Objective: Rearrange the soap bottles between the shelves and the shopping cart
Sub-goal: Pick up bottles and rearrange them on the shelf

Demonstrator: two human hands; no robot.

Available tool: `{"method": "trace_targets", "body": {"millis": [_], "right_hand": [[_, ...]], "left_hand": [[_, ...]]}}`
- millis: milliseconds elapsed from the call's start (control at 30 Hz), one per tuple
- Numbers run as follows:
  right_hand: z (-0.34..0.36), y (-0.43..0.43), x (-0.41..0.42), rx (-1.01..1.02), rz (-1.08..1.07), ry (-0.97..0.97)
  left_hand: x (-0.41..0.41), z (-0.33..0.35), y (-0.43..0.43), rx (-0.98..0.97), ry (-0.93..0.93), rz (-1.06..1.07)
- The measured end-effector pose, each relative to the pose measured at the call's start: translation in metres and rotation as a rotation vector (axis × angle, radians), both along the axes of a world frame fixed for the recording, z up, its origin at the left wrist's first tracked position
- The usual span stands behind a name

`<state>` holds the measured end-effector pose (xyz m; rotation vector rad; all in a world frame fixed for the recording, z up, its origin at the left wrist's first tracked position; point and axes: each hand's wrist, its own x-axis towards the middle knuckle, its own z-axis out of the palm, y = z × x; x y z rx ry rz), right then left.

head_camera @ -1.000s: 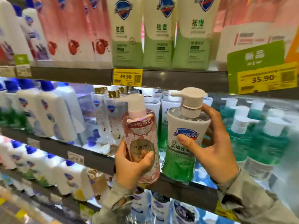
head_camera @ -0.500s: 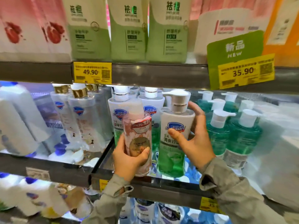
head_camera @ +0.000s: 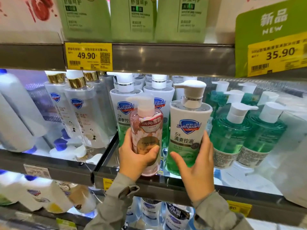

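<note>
At shelf edge (head_camera: 166,185), six o'clock: your left hand (head_camera: 136,158) grips pink clear-plastic pump bottle (head_camera: 146,130); right hand (head_camera: 197,171) wraps white-green plastic pump bottle (head_camera: 187,130). Neither let go; cart unseen.

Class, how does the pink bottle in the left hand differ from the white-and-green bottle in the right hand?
The pink bottle is slimmer and see-through; the white-and-green bottle is wider and opaque. The pink bottle reads Chando, the white-and-green bottle Safeguard. Both are upright pump bottles.
</note>
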<state>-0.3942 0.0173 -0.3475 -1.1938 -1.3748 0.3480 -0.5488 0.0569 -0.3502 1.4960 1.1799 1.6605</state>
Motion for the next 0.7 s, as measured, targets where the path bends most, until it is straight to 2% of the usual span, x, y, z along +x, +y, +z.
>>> {"method": "trace_targets", "body": {"millis": [700], "right_hand": [[-0.002, 0.044, 0.01, -0.106, -0.1, -0.063]], "left_hand": [[0.005, 0.003, -0.002, -0.028, -0.005, -0.042]]}}
